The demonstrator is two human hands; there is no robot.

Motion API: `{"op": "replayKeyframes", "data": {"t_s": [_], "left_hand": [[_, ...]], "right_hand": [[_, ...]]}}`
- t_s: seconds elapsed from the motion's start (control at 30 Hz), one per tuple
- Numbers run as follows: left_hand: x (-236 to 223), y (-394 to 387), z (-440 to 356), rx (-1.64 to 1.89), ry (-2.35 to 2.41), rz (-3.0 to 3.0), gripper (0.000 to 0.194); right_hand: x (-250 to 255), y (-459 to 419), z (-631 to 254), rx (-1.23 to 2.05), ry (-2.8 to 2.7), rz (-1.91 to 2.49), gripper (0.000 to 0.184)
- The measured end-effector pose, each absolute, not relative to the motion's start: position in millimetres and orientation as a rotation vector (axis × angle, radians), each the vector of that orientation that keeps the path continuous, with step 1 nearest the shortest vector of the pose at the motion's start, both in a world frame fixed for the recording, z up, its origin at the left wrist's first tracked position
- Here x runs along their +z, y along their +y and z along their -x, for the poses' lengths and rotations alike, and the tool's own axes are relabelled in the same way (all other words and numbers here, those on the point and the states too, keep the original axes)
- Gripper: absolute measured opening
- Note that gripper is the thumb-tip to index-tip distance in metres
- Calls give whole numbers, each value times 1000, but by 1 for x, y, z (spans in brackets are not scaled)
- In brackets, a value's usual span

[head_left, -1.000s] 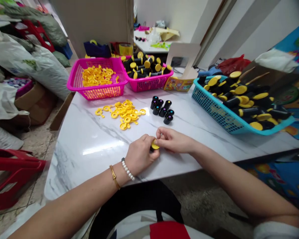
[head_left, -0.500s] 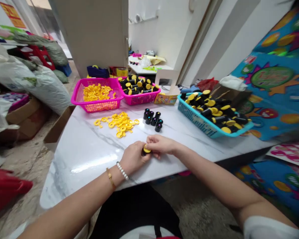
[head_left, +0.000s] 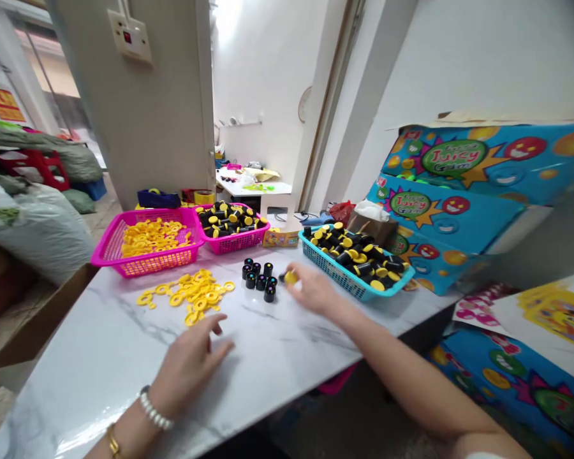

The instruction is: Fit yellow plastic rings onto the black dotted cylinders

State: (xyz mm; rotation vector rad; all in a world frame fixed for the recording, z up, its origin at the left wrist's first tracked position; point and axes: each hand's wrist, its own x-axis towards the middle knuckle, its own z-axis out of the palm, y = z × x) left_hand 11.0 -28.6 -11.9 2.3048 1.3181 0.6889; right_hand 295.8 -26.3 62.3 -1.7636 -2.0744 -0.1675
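Note:
My right hand [head_left: 310,288] pinches a small black cylinder with a yellow cap [head_left: 291,278] above the table, beside the blue basket. Just left of it, several short black cylinders [head_left: 261,281] stand upright in a cluster, with coloured dots on their tops. My left hand [head_left: 191,357] is open over the tabletop with its fingers apart and nothing in them. Close to its fingertips lies a loose pile of yellow plastic ring pieces [head_left: 198,290].
A pink basket [head_left: 146,266] holds more yellow pieces; a second pink basket [head_left: 234,242] and a blue basket [head_left: 358,288] hold yellow-capped black cylinders. A cut carton [head_left: 281,238] stands between them. Printed blue boxes [head_left: 454,210] are stacked at right. The marble-patterned table [head_left: 249,376] has a near edge.
Both hands were together at the capped cylinder. My right hand has carried it forward and right, towards the blue basket; my left hand has let go, opened and moved left. The view has tilted up.

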Motion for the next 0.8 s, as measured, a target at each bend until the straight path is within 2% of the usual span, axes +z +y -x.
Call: {"op": "replayKeyframes", "data": {"t_s": [0.07,0.13,0.23,0.3,0.43,0.57,0.7,0.8], "left_hand": [[-5,-14,10,780,1586,-2371,35],[-1,-2,25,774,1800,-2366,35],[-3,7,33,637,1863,-2340,30],[-5,8,30,569,1834,-2346,24],[-7,2,20,534,1798,-2386,19],[-4,-10,12,473,1696,-2425,20],[7,-21,-10,756,1817,-2430,37],[13,-21,-46,803,1565,-2461,40]], "right_hand": [[86,-10,-339,-330,-1892,1814,27],[99,5,-382,-415,-1787,1835,35],[93,17,-419,-665,-1810,1788,32],[77,13,-413,-704,-1849,1657,29],[43,-21,-342,-466,-2057,1403,20],[28,-38,-272,-320,-2086,1478,20],[18,-33,-262,-155,-1938,1641,20],[4,-29,-273,-22,-1795,1688,17]]}}
